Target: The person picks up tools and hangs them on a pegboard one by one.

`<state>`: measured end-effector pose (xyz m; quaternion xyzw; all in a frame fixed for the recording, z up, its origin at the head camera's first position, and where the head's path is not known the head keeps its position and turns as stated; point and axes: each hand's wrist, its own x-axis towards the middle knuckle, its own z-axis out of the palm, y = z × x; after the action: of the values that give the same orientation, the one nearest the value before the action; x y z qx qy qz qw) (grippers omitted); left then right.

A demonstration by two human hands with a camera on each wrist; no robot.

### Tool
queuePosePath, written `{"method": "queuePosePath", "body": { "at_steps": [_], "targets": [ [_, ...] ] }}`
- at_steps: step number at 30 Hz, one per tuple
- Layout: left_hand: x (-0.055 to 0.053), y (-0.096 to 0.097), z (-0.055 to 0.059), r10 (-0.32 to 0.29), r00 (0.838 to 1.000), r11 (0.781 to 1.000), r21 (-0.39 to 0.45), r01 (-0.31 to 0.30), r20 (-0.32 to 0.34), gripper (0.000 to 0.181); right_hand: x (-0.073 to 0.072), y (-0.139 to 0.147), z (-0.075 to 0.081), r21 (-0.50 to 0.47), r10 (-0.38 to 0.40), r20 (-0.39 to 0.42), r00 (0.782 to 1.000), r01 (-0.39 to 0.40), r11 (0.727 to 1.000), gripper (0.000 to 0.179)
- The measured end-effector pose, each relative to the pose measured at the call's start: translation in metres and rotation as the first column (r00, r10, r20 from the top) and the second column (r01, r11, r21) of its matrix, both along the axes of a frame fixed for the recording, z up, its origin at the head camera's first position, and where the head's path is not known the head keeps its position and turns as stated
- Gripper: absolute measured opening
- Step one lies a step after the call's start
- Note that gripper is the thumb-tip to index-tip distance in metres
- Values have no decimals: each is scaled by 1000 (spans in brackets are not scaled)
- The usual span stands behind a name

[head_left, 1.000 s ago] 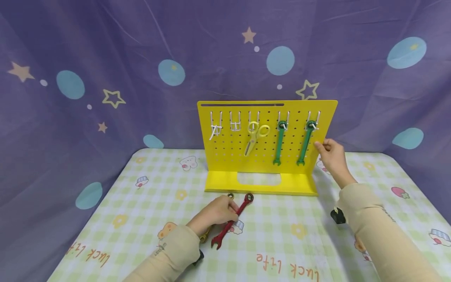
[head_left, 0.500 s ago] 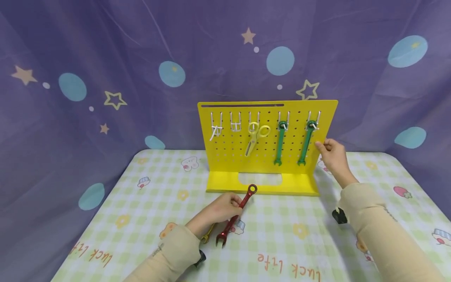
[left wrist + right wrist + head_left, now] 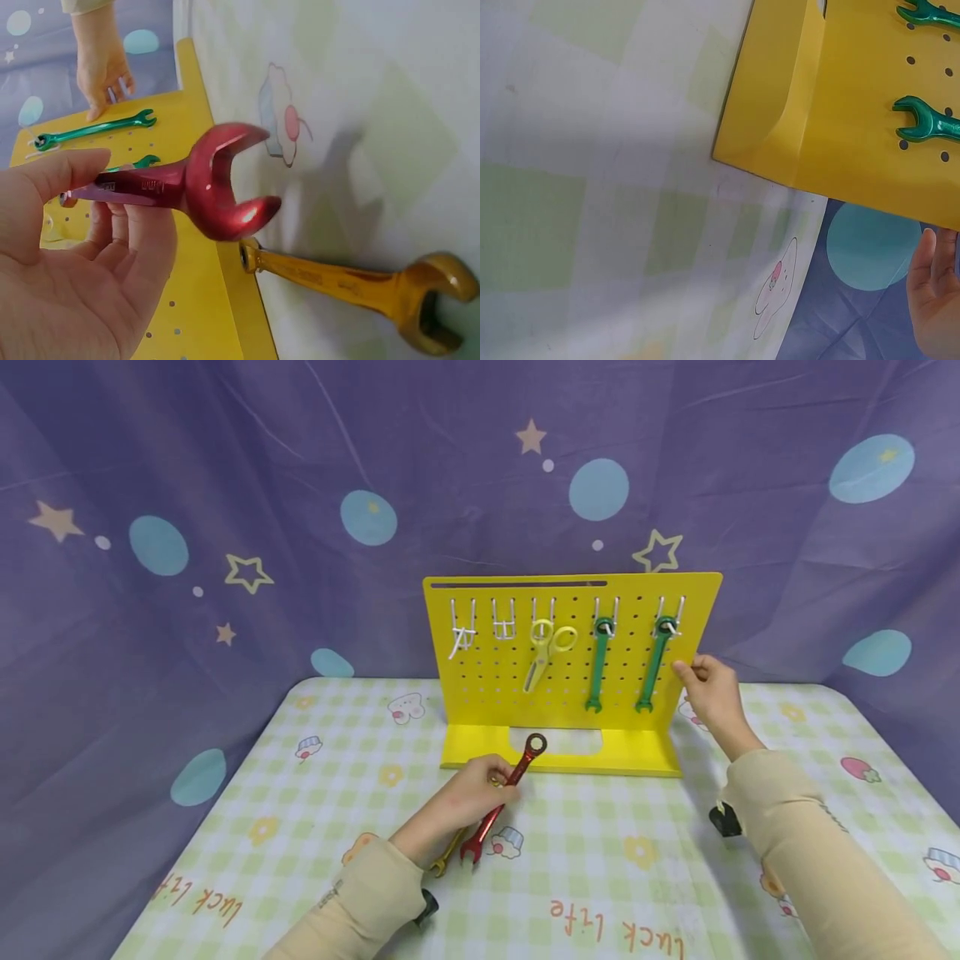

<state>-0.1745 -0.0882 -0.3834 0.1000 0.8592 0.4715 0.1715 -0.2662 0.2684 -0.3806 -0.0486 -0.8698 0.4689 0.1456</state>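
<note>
My left hand [image 3: 474, 792] pinches a red combination wrench [image 3: 491, 817] by its shank between thumb and fingers. Its ring end points toward the board and its open end back toward me; the left wrist view has that open end close up, raised over the cloth. A gold wrench [image 3: 337, 281] lies on the table beneath, partly covered by the hand in the head view. At the right edge of the yellow pegboard [image 3: 487, 693], my right hand [image 3: 712, 697] grips the panel, thumb on the front and fingers behind.
Two green wrenches [image 3: 597, 670] and yellow scissors [image 3: 538, 665] hang from white hooks on the board. At left, two white hooks [image 3: 504, 629] hold nothing. The board's yellow base [image 3: 472, 745] rests on a checkered tablecloth [image 3: 360, 735], before a purple curtain [image 3: 262, 460].
My left hand has lifted the red wrench off the cloth and moved it slightly toward the board, uncovering more of the gold wrench. The right hand keeps its hold on the board's edge.
</note>
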Motion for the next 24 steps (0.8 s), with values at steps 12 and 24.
{"method": "queuePosePath", "body": {
  "at_steps": [12,24],
  "targets": [
    [-3,-3,12,20,998,998,63,-17,-58,20,0,1,2,21,-3,3,1000,3,1000,42],
    [-2,-1,23,108,974,994,13,-107,-199,18,1,0,1,14,3,-10,1000,-3,1000,42]
  ]
}}
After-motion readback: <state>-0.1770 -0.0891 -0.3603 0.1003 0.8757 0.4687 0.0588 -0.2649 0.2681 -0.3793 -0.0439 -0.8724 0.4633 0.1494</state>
